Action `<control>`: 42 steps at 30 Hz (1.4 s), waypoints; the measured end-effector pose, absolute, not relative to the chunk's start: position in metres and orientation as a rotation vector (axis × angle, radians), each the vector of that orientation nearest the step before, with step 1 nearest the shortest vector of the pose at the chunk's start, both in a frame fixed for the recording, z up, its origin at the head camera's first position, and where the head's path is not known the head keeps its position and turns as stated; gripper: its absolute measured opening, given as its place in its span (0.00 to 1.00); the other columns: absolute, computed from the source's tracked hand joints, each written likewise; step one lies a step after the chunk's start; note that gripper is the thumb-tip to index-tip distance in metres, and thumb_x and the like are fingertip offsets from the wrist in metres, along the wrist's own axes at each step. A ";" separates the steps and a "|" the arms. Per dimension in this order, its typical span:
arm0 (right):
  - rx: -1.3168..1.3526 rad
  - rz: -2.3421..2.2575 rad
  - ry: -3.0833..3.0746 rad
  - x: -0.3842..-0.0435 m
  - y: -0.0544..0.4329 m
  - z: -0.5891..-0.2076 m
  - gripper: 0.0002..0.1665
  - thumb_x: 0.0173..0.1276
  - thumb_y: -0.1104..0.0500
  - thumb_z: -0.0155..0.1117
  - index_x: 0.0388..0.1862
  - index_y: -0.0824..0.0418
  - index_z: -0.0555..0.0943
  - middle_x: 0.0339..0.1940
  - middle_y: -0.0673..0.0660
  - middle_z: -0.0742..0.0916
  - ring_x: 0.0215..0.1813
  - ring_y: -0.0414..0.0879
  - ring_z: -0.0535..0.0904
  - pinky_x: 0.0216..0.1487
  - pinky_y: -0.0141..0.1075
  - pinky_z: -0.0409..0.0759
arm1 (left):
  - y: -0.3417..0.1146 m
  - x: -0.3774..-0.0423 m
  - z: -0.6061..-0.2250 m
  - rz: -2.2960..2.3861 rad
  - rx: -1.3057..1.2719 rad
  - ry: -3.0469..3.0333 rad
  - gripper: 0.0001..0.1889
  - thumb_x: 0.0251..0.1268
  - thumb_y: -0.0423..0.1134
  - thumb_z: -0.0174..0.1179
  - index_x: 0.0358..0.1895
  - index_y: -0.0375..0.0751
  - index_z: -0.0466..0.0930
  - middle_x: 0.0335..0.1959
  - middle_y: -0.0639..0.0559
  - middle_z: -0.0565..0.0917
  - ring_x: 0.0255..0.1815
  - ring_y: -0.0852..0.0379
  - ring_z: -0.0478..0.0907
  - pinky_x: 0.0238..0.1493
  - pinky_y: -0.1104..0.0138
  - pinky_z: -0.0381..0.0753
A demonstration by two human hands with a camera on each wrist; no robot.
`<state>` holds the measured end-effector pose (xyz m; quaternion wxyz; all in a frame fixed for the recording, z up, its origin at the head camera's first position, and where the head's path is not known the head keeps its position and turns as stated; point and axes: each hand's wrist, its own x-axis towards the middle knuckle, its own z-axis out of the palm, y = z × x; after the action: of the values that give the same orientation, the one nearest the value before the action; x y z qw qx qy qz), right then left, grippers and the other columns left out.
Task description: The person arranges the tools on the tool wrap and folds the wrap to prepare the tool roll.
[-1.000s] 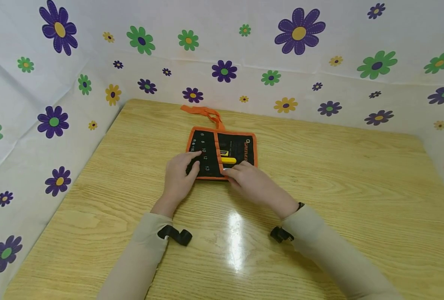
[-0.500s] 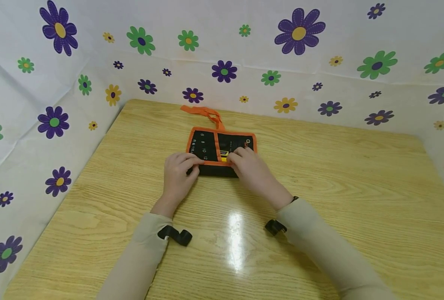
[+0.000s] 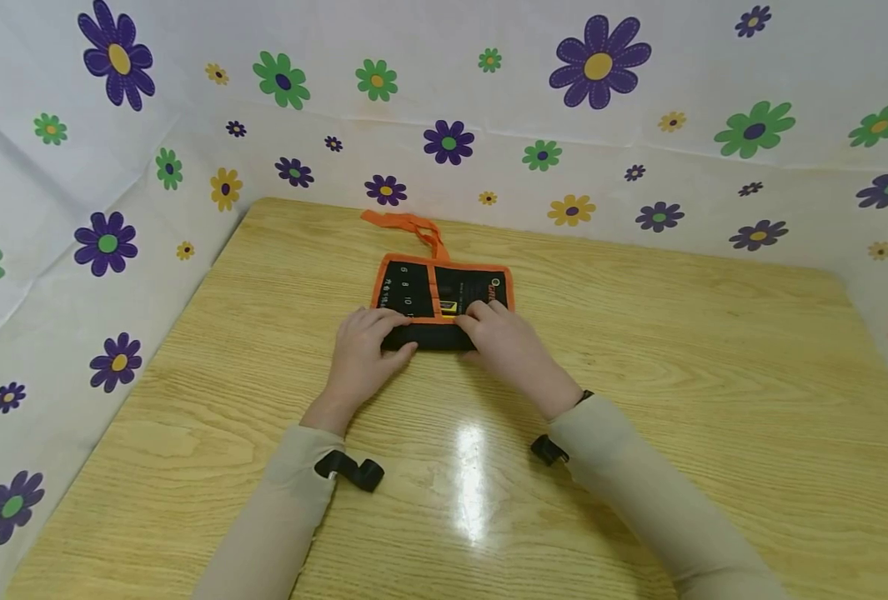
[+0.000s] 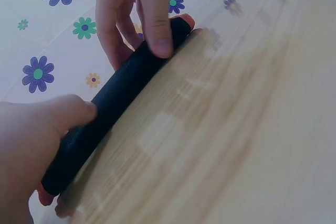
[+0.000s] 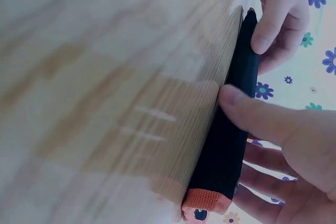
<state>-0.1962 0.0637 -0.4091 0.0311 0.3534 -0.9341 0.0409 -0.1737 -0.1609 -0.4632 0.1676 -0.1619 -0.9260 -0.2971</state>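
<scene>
A black tool roll with orange trim lies on the table, its near part folded over into a thick band. White size numbers run down its left pocket strip, and a yellow-and-black item peeks from a pocket. My left hand grips the fold's left end, thumb on the near side and fingers over the top. At the right end, my right hand holds the fold the same way. In the right wrist view the right thumb presses the black fold; the tools inside are mostly hidden.
An orange tie strap trails from the roll's far edge toward the back of the wooden table. A white flower-print cloth stands behind the table and along its left side.
The roll's near edge has been folded up and away, covering the lower numbers and most of the yellow item. My right hand has shifted slightly away from me, and the left thumb now reaches along the fold.
</scene>
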 end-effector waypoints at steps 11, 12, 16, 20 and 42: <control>1.101 0.042 -2.954 -0.196 0.061 -0.407 0.24 0.63 0.57 0.69 0.56 0.66 0.79 0.50 0.61 0.82 0.49 0.56 0.78 0.50 0.43 0.78 | -0.162 -0.174 -0.464 -0.884 -0.464 -2.667 0.20 0.56 0.47 0.69 0.52 0.45 0.82 0.49 0.51 0.82 0.54 0.50 0.73 0.67 0.54 0.58; 1.101 0.074 -2.957 -0.196 0.062 -0.407 0.24 0.64 0.58 0.68 0.56 0.66 0.78 0.50 0.62 0.83 0.49 0.56 0.78 0.51 0.44 0.78 | -0.162 -0.174 -0.464 -0.894 -0.455 -2.666 0.20 0.56 0.48 0.69 0.51 0.46 0.82 0.49 0.52 0.82 0.53 0.50 0.74 0.66 0.54 0.59; 1.106 0.257 -2.963 -0.196 0.069 -0.404 0.22 0.64 0.62 0.65 0.56 0.68 0.76 0.47 0.63 0.84 0.46 0.56 0.80 0.48 0.45 0.79 | -0.162 -0.174 -0.465 -0.937 -0.425 -2.646 0.21 0.57 0.51 0.67 0.51 0.46 0.82 0.47 0.53 0.84 0.51 0.51 0.75 0.61 0.55 0.64; 1.117 0.411 -2.980 -0.197 0.075 -0.402 0.19 0.67 0.63 0.62 0.56 0.67 0.75 0.39 0.60 0.84 0.38 0.51 0.81 0.42 0.43 0.80 | -0.161 -0.174 -0.466 -1.033 -0.407 -2.588 0.21 0.57 0.51 0.67 0.51 0.44 0.83 0.44 0.53 0.85 0.48 0.53 0.77 0.55 0.56 0.67; 0.946 0.709 -3.063 -0.217 0.081 -0.406 0.18 0.74 0.62 0.51 0.60 0.61 0.75 0.56 0.65 0.76 0.57 0.60 0.69 0.58 0.53 0.67 | -0.163 -0.176 -0.465 -1.170 -0.217 -2.309 0.16 0.62 0.32 0.63 0.53 0.34 0.81 0.50 0.40 0.71 0.50 0.46 0.70 0.52 0.57 0.72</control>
<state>-0.2173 0.0808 -0.4060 -0.0707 0.2873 -0.9306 0.2154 -0.1760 -0.1626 -0.4651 0.2684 -0.0806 -0.8562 -0.4340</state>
